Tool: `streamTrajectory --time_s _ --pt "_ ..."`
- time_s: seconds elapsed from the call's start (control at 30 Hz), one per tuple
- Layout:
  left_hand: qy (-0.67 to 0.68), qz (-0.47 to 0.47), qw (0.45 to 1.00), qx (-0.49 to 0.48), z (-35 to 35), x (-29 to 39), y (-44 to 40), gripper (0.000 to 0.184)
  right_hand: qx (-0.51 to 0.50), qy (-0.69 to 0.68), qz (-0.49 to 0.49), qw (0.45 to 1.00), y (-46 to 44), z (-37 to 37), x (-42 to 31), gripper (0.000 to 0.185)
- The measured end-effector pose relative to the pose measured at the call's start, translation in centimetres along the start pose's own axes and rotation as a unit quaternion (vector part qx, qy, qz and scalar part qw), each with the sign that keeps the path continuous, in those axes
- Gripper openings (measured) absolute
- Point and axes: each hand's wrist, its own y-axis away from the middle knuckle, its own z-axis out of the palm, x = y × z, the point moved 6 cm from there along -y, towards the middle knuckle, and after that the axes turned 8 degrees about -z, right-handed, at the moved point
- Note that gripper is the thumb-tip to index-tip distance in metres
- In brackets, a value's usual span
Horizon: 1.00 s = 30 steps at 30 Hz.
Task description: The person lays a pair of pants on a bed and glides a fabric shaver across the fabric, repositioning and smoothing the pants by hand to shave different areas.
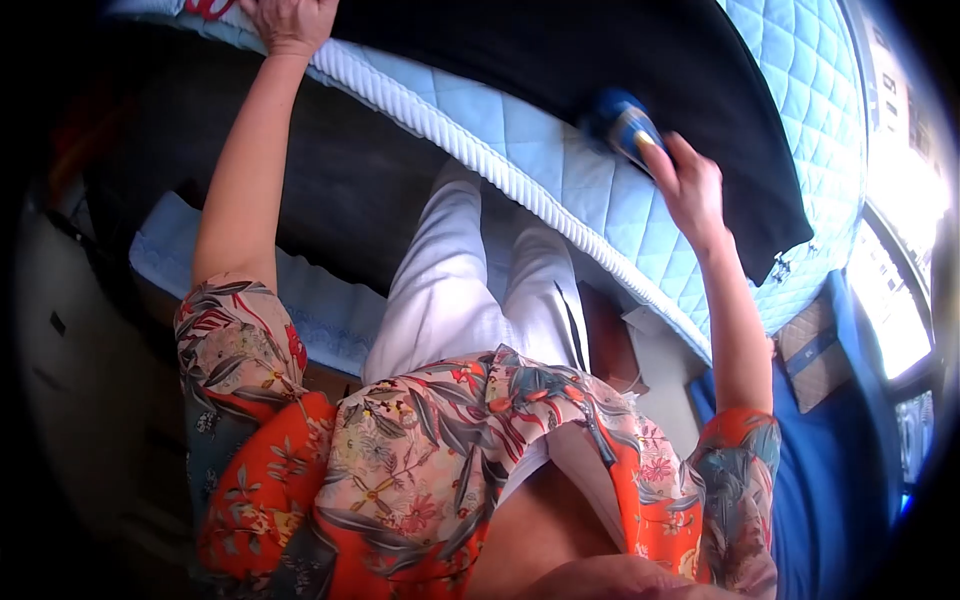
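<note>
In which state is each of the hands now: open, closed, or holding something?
Left hand: partly out of frame; open or closed cannot be told.
Right hand: closed, holding a blurred blue object.

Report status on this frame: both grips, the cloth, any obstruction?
Right grip around blurred blue tool, at black cloth. Left grip partly cut off, red item beside it. Black cloth on light-blue quilted cover. Nothing seen blocking the tool.

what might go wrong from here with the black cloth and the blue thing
The blue item, gripped near one end in the right hand, might twist or slip. The black cloth lies over the light blue quilted cover, so it could bunch or slide if the item drags on it.
</note>
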Motion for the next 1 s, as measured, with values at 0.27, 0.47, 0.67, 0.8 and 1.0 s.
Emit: streamTrajectory --time_s 0.27,0.47,0.67,0.8,1.0 --pt "0.020 0.010 0.999 0.030 -1.2 0.9 -0.8 0.053 -0.017 0.027 0.003 0.999 -1.8 1.1 -3.6 0.034" --pt "0.033 0.006 0.999 0.023 -0.4 1.0 -0.1 0.053 0.073 0.043 -0.232 0.969 -11.4 5.0 -15.0 0.049" --pt "0.027 0.001 0.999 0.023 -0.7 1.0 -0.5 0.053 0.028 0.019 0.003 0.999 0.3 0.4 -0.3 0.032" --pt "0.024 0.008 0.999 0.021 -1.4 1.3 -1.2 0.053 0.076 0.050 0.060 0.994 3.6 -2.0 2.5 0.033" --pt "0.030 0.007 0.999 0.009 -1.2 1.5 -0.9 0.053 0.079 0.090 -0.119 0.986 -11.1 -0.4 -8.9 0.045"
